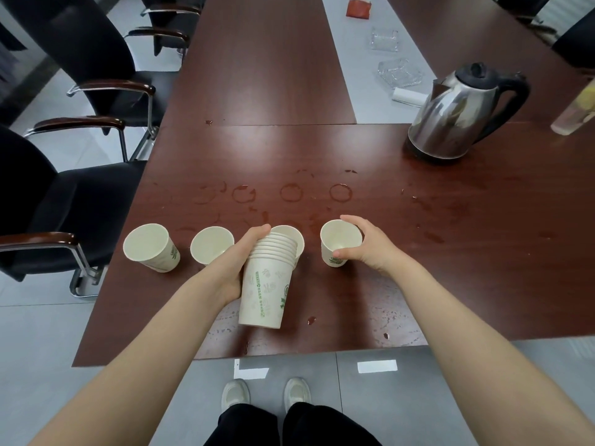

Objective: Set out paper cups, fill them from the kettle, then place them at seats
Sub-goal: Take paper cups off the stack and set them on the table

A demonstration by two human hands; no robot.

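A: Bright, even room light; a broad pale sheen lies across the glossy reddish-brown wooden table (450, 252).
B: Highlights streak the shiny steel kettle with black handle (450, 123) too. Shadows faint, centre sharp, edges bent by the wide lens, far end slightly soft.

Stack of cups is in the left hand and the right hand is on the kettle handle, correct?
No. The head view shows the right hand gripping a single paper cup on the table, not the kettle, which stands untouched at the far right. The left hand does hold the stack of cups.
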